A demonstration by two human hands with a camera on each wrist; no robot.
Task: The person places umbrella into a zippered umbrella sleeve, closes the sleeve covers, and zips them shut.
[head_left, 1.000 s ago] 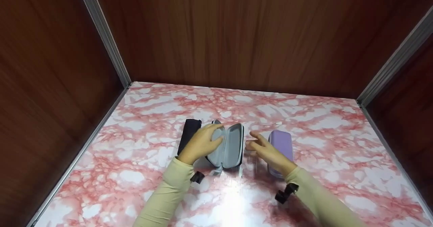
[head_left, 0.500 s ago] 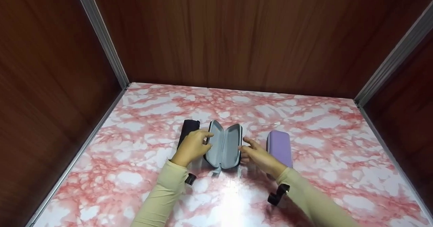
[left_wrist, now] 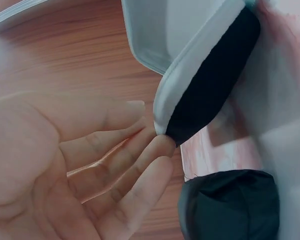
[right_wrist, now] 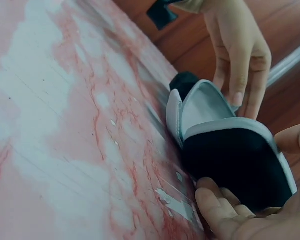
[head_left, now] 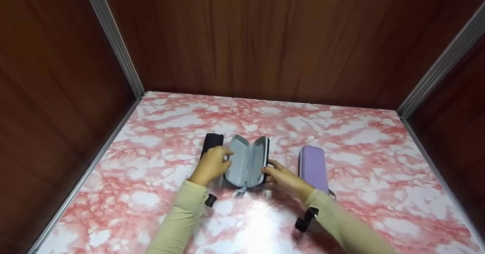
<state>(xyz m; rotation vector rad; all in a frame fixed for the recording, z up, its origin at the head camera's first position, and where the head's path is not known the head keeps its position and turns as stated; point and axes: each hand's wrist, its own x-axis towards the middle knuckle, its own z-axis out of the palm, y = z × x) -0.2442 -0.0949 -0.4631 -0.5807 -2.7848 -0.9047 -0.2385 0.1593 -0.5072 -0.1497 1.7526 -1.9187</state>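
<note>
A hard zip case, black outside with grey lining, stands spread open in the middle of the table in the head view. My right hand holds its right half, thumb at the rim and fingers under the black shell in the right wrist view. My left hand is beside the left half. In the left wrist view its loosely bent fingers reach right to the case's pale edge. A black fabric roll lies left of the case, partly behind my left hand.
A closed purple case lies to the right, near my right wrist. The pink-and-white marbled table is enclosed by brown wood-look walls with metal corner strips. A small pale tag lies in front of the case.
My left hand has moved left from over the case's lining to its outer edge. My right hand has moved left and taken hold of the right half; the case has shifted slightly left.
</note>
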